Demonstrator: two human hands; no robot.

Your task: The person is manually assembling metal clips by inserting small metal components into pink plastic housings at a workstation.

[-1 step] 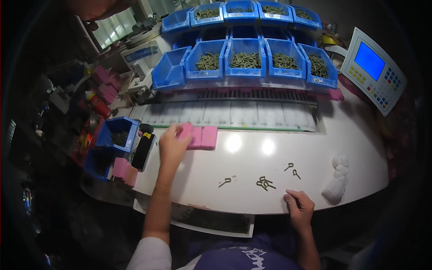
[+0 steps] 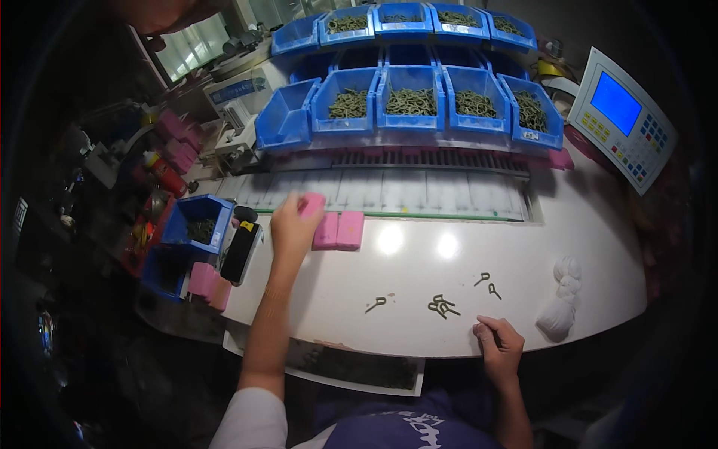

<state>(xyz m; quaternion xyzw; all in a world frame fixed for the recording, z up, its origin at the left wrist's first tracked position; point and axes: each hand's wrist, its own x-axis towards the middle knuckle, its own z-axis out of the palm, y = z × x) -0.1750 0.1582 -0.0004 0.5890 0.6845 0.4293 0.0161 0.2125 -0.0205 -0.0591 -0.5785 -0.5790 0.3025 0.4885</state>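
Observation:
My left hand [image 2: 293, 229] is closed on a pink block [image 2: 313, 203], held at the far side of the white table near the green strip. Just right of it, two more pink blocks [image 2: 337, 230] lie side by side. My right hand [image 2: 501, 346] rests at the near table edge with its fingers curled; nothing shows in them. Beyond that hand lies a small cluster of dark green looped metal pieces [image 2: 443, 306]. Two similar looped pieces [image 2: 485, 279] sit farther right, and a single looped piece [image 2: 376, 304] lies to the left.
Blue bins [image 2: 410, 101], many filled with green pieces, stand in two tiers at the back. A control panel [image 2: 621, 112] is at right, near a white cloth bundle [image 2: 559, 303]. At left are a black box [image 2: 240, 253] and more blue bins [image 2: 196, 221]. An open drawer [image 2: 359, 368] juts out below.
My left hand and its pink block have moved slightly up and away from the other two blocks. My right hand stays in place. The whole view has shifted a little.

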